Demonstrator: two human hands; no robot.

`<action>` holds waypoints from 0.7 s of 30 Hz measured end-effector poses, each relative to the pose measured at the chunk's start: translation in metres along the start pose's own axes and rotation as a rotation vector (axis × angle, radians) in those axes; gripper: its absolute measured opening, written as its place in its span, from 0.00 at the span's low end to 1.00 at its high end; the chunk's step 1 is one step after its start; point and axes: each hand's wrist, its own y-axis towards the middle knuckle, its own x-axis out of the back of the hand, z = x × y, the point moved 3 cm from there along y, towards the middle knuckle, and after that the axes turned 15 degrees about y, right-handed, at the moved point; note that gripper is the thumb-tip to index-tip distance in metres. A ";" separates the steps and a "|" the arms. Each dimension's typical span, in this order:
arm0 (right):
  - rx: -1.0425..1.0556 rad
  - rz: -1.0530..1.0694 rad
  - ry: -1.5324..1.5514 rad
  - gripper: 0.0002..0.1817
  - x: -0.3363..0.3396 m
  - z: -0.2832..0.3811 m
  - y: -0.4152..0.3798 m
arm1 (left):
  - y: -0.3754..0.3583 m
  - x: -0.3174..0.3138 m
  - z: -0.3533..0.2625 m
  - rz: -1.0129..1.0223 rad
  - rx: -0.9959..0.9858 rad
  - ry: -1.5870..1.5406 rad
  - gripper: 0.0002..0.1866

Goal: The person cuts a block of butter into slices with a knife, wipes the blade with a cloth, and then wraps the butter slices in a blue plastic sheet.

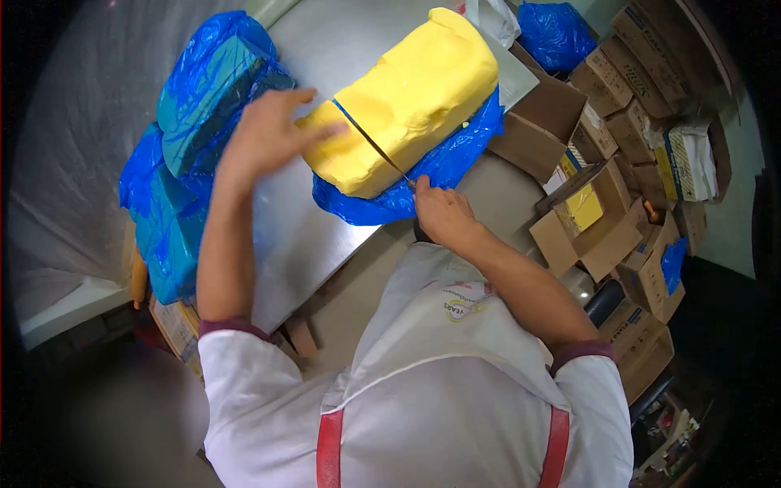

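Note:
A large yellow block of butter or margarine (423, 77) lies on opened blue plastic wrap (358, 209) on the metal table. My right hand (443, 213) is closed around the handle of a long knife (368, 140). Its thin blade runs across the block near the left end, in a dark line that marks off an end piece. My left hand (268, 137) is open, fingers spread and slightly blurred, over the left end of the block.
Blue-wrapped blocks (215, 102) are stacked on the table's (301, 272) left side. Open cardboard boxes (590, 215) crowd the right, one with something yellow inside. A blue plastic bundle (557, 37) sits at the back right. Clear plastic sheeting (77, 163) hangs at the far left.

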 end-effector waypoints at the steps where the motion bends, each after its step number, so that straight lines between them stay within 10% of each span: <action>1: 0.014 -0.008 0.002 0.10 0.000 0.000 -0.001 | -0.016 0.012 -0.025 -0.082 -0.048 0.105 0.27; 9: 0.063 -0.044 0.053 0.12 0.005 0.000 -0.004 | -0.058 0.009 -0.088 -0.326 -0.002 0.129 0.07; 21: 0.125 0.085 0.051 0.11 0.075 0.035 -0.086 | -0.078 -0.015 -0.094 -0.513 0.068 0.141 0.08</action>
